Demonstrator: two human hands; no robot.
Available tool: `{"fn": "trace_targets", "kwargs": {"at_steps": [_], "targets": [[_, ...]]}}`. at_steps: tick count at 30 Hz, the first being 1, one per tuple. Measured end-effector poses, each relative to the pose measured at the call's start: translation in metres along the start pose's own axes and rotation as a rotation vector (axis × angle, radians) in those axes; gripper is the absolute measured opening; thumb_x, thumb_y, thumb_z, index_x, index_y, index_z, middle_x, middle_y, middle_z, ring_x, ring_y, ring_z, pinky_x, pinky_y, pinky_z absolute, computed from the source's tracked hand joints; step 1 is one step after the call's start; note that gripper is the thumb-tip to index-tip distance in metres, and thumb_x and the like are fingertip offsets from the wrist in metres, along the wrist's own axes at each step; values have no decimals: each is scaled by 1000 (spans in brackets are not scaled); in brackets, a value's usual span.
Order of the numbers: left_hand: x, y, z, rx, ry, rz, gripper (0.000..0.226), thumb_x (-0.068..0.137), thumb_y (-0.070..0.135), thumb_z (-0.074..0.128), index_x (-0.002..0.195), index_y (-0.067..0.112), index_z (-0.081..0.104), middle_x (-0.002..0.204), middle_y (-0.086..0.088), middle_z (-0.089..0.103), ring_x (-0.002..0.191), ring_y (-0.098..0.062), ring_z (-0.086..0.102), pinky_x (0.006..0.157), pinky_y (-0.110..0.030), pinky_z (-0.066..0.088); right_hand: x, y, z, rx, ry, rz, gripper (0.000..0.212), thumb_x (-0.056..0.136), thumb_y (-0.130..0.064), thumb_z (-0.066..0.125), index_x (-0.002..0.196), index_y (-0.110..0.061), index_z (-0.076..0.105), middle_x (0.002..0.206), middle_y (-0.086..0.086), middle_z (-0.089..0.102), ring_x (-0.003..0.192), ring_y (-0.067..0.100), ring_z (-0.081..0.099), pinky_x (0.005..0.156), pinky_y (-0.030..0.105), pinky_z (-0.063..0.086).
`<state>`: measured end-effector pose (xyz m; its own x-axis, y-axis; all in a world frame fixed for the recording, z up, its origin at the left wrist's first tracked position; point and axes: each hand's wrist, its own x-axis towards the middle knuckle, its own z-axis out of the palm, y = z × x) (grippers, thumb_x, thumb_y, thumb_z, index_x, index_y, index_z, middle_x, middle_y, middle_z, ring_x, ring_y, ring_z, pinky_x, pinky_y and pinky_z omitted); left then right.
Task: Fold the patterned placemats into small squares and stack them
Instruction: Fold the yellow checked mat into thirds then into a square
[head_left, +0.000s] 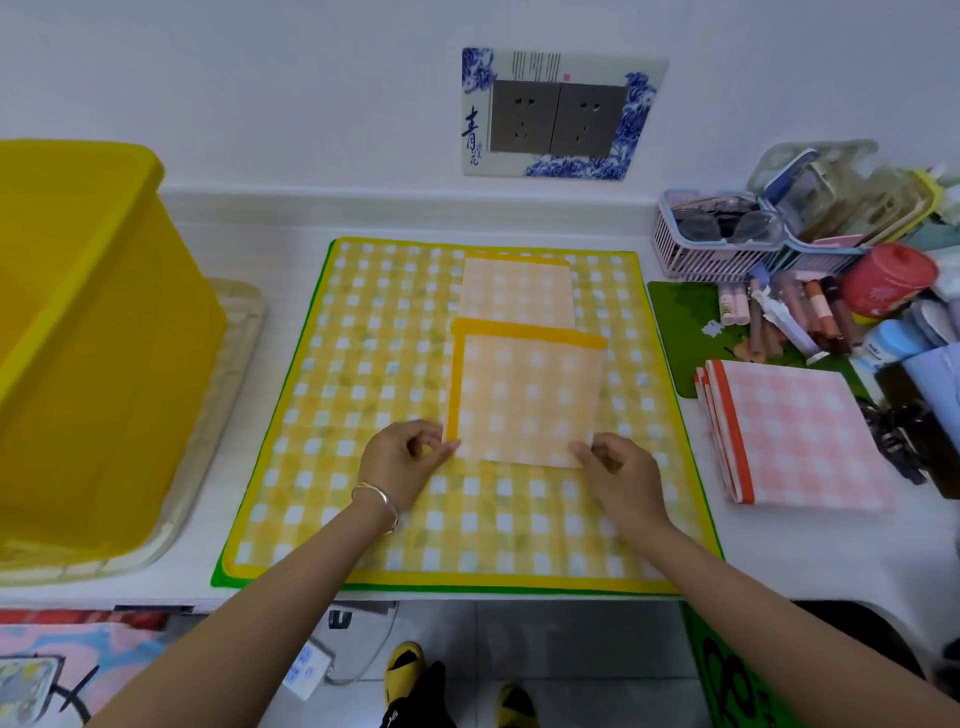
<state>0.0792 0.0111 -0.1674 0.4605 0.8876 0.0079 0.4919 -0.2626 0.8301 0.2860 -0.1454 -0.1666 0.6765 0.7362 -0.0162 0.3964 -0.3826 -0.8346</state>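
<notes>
A large yellow-checked placemat (363, 395) lies spread flat on the white counter, with green edging showing beneath it. On it lies a folded orange-checked placemat (524, 395), face down with an orange border at its top and left. My left hand (405, 460) pinches its near left corner. My right hand (618, 473) pinches its near right corner. Behind it lies another folded orange-checked square (517, 293), partly overlapped. A stack of folded pink-checked placemats (795, 431) with orange-red edges sits to the right.
A big yellow plastic bin (78, 332) stands on a tray at the left. At the back right are a pink basket (717, 244), a red tin (888, 280), tubes and bottles on a green mat (680, 322). A wall socket (558, 117) sits behind.
</notes>
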Motion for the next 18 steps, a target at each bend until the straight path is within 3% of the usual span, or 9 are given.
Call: {"fn": "trace_targets", "kwargs": {"at_steps": [3,9,12,13,15,18], "targets": [[9,2,2,22,-22,-80,16,73,30,78,69,25,64,61,11,60,52,2,51,57,-12,41,9,-5,6,-3,33,92,20,86,-30,65,75,-14,65,69,-1,64,68,16,61,60,26,45],[16,10,3,87,-71,-161,19,76,28,76,66,24,59,59,10,59,62,-9,58,66,-26,48,18,-9,7,-104,68,152,19,86,-31,66,78,-14,62,70,-3,61,68,17,59,61,30,46],[11,14,5,136,-62,-157,16,78,27,72,80,23,57,65,9,59,68,-13,59,66,-28,47,18,-9,8,-123,82,146,19,86,-32,65,78,-15,61,70,-2,61,70,19,60,60,31,46],[9,14,5,178,-43,-116,17,79,27,70,90,22,57,74,6,60,74,-16,59,68,-30,47,17,-10,9,-131,92,144,19,86,-32,65,81,-15,59,71,-2,60,71,20,60,60,32,46],[4,12,6,354,34,167,32,85,30,59,114,17,56,97,-3,59,90,-24,58,74,-34,48,13,-12,10,-138,130,113,19,87,-32,63,93,-16,55,83,-1,58,79,20,58,65,33,47],[-6,6,10,545,-80,671,45,94,37,37,134,20,47,134,-8,51,122,-28,47,98,-43,39,-2,-10,13,-266,129,-154,34,93,-35,49,122,-15,51,122,2,53,112,19,49,94,35,41]]}}
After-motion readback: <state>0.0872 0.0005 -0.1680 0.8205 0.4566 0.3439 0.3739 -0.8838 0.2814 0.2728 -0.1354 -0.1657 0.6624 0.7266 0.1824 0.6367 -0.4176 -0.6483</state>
